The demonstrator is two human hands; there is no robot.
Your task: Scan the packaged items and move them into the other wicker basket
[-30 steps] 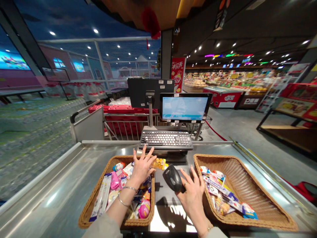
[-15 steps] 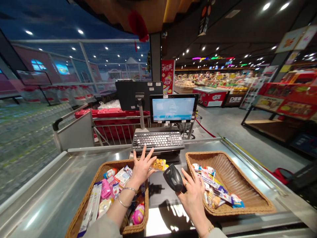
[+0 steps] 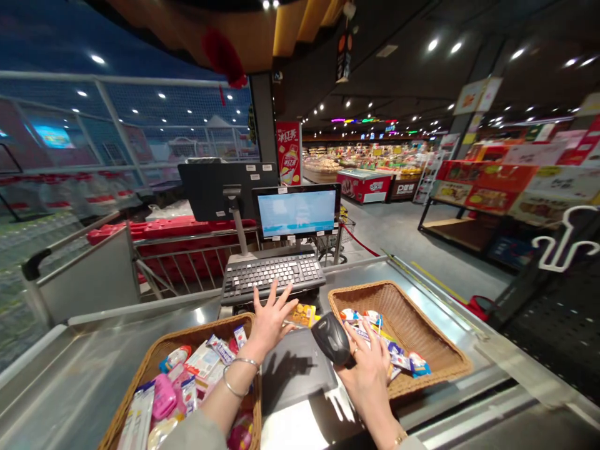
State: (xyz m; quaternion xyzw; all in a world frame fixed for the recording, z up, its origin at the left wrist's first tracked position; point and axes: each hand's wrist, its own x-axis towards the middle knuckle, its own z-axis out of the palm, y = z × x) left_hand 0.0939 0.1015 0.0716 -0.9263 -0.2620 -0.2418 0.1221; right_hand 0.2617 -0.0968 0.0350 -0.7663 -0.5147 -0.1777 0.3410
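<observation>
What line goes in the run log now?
left hand: open, empty, beside yellow packet | right hand: holds handheld barcode scanner | nearby: left wicker basket, right wicker basket, both with packaged goods

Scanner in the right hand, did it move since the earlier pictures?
Yes, it seems so: the handheld barcode scanner has shifted right, toward the wicker basket. A gap showed between them earlier; now it almost reaches the rim.

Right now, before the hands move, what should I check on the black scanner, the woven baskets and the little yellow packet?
Black handheld barcode scanner gripped in the right hand: ok.
Left hand open, holding nothing: ok.
Small yellow packet near the keyboard, barcode showing: cannot tell.
Left brown wicker basket holding its snacks: ok.
Right brown wicker basket holding its packets: ok.
</observation>
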